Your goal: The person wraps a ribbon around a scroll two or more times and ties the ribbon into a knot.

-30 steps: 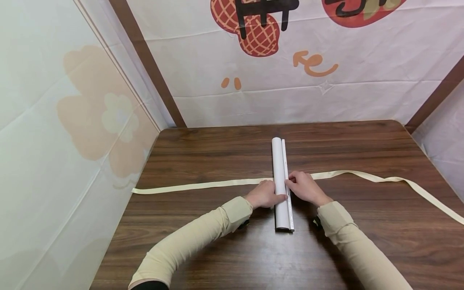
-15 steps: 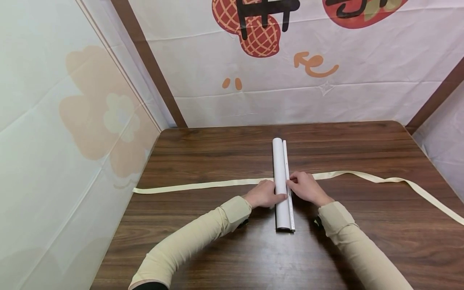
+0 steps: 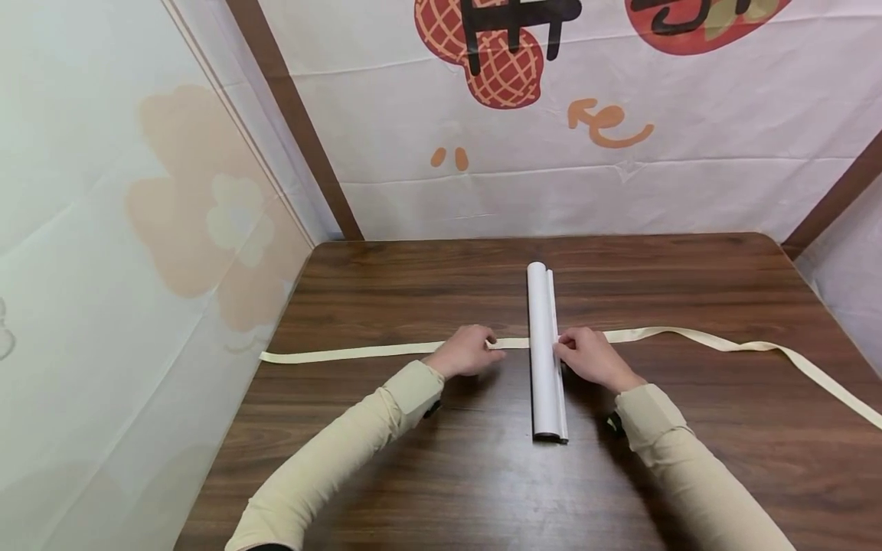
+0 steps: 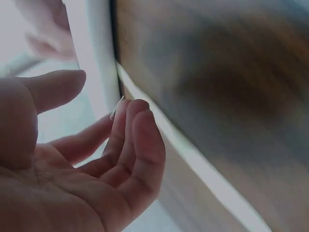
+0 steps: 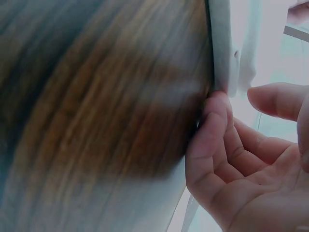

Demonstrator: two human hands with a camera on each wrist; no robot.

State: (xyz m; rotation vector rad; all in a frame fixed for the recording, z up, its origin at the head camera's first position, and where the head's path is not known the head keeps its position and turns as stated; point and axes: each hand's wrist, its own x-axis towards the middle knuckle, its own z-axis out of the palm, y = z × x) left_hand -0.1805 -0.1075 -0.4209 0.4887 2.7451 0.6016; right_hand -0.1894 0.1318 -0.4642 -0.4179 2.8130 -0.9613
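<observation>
A white rolled-up sheet (image 3: 544, 367) lies lengthwise on the table across a cream ribbon (image 3: 358, 353), with a narrow white strip (image 3: 555, 321) along its right side. My left hand (image 3: 465, 350) is left of the roll, over the ribbon and apart from the roll. Its fingers are loosely curved, with thumb and fingertips apart and nothing held between them in the left wrist view. My right hand (image 3: 589, 356) is at the roll's right side. In the right wrist view its fingertips (image 5: 219, 101) touch the strip's edge, while the thumb stands off from them.
The ribbon's right length (image 3: 751, 346) runs wavily towards the table's right edge. Behind the brown wood-grain table (image 3: 413, 283) hangs a printed white cloth (image 3: 386, 203). Another white cloth (image 3: 76, 306) stands along the left side.
My left hand has let go of the roll and moved left over the ribbon. The right hand stays at the roll's right side. The head view has shifted slightly.
</observation>
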